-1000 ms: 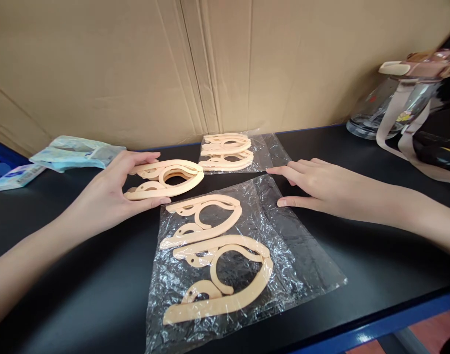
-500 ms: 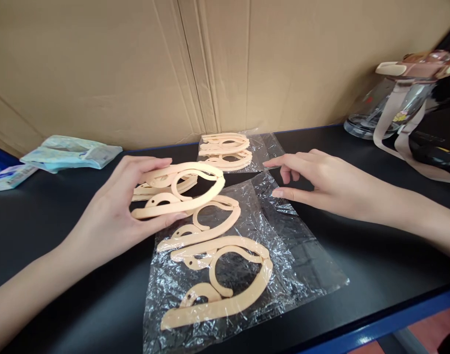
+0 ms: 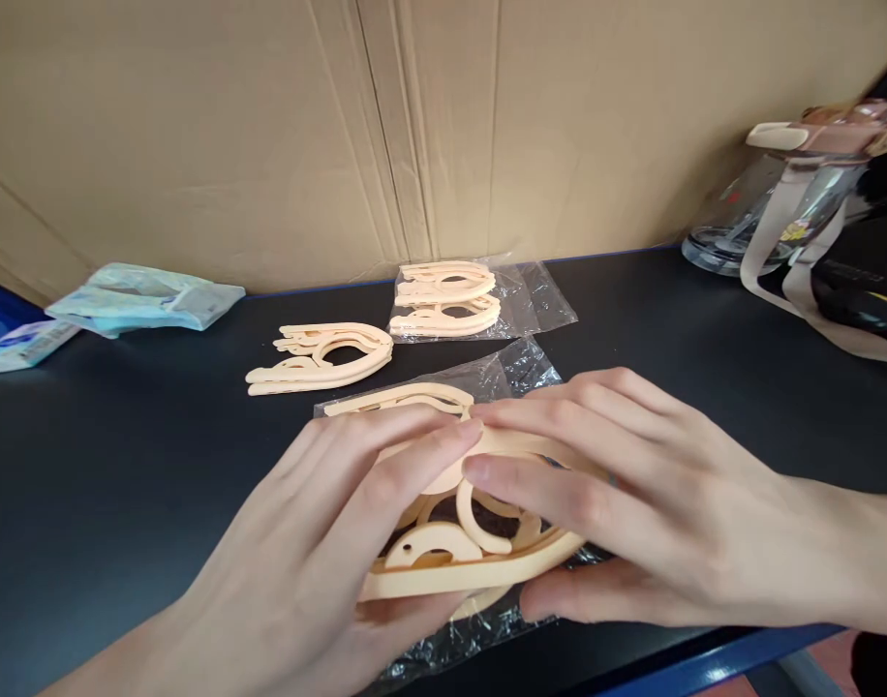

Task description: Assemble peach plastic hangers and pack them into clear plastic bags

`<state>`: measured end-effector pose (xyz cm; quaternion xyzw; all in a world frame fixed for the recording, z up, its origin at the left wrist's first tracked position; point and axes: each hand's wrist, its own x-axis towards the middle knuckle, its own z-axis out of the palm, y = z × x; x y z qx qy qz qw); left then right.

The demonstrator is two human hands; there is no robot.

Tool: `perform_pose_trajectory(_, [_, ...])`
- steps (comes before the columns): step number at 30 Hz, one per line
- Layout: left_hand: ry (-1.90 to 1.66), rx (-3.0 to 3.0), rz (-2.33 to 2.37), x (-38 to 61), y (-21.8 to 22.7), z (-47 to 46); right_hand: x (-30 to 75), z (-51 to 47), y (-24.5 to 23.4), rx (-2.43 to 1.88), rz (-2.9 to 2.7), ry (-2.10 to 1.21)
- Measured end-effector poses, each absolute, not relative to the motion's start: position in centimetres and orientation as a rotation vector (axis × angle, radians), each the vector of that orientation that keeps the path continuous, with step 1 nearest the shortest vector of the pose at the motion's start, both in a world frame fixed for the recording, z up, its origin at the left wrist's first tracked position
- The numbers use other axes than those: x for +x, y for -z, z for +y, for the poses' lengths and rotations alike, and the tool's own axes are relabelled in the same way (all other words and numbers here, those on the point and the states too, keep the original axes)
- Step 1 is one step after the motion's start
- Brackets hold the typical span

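Both hands close over a peach plastic hook piece [image 3: 443, 566] held above a clear plastic bag [image 3: 520, 373] near the table's front edge. My left hand [image 3: 327, 552] grips its left side, thumb under and fingers over. My right hand [image 3: 618, 494] covers its right side, fingers on top and thumb below. More peach pieces [image 3: 392, 399] lie inside the bag beneath, mostly hidden by my hands. A loose stack of the same pieces [image 3: 320, 356] lies on the black table [image 3: 124, 455], apart from both hands.
A second clear bag packed with peach pieces [image 3: 450, 300] lies by the cardboard wall [image 3: 269, 126]. Blue-white packets [image 3: 142, 298] sit far left. A clear water bottle [image 3: 784, 194] with a beige strap stands far right. The table's blue front edge [image 3: 705, 663] runs bottom right.
My left hand carried one peach piece from the loose stack toward me, over the bag. My right hand left the bag's far edge and came onto the same piece.
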<state>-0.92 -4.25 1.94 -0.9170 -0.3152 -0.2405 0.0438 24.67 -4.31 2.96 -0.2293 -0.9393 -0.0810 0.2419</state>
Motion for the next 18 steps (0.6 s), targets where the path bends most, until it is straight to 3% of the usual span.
perform_pose_trajectory(9, [0.661,-2.82,-1.19,-2.3,-1.9,-2.2,26.0,-2.5,-4.0,-0.873,-2.547,0.414])
perform_pose_trajectory(18, [0.455,-2.921,-1.23,-4.9,-0.2,1.8,30.9,1.1,-5.5,-1.177,-2.687,0.276])
